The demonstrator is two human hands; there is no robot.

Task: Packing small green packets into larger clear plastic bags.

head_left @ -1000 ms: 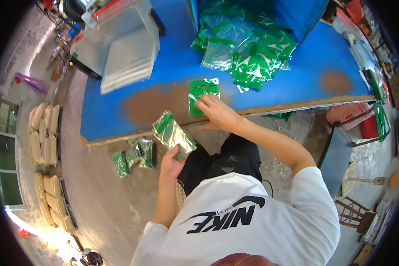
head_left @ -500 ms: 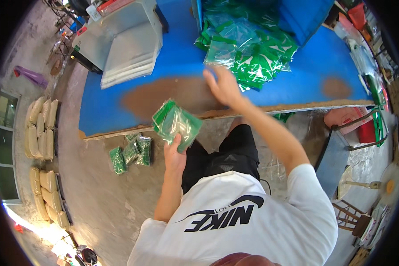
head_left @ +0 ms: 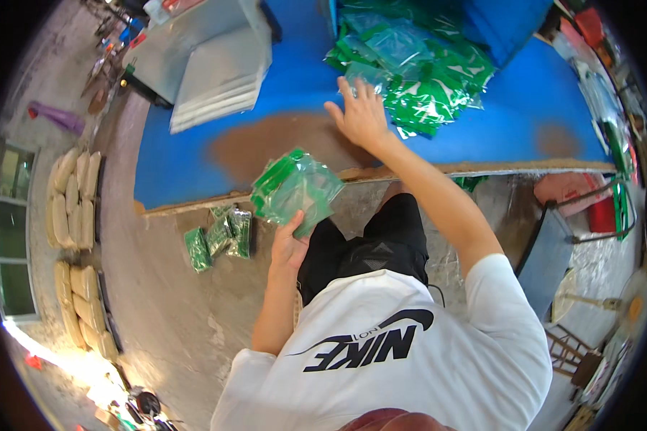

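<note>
My left hand (head_left: pixel 290 244) grips a fanned stack of green and clear plastic packets (head_left: pixel 298 188) just off the front edge of the blue table. Over the tabletop, my right hand (head_left: pixel 361 118) reaches with fingers spread to the near left edge of a heap of the same packets (head_left: pixel 428 86). Its fingertips overlap a clear-fronted packet on that edge; whether they touch it I cannot make out. The heap spills from a blue bin (head_left: pixel 507 32).
A pale bin with a stack of clear plastic bags (head_left: pixel 219 90) lies at the table's back left. Bundles of green packets (head_left: pixel 219 238) rest on the floor, left of my legs. Filled tan sacks (head_left: pixel 73 197) line the left wall. A folding trolley (head_left: pixel 546 251) stands at right.
My right hand has moved slightly up toward the heap's edge, its fingers now spread. The stack in my left hand has shifted a little to the right and fanned wider.
</note>
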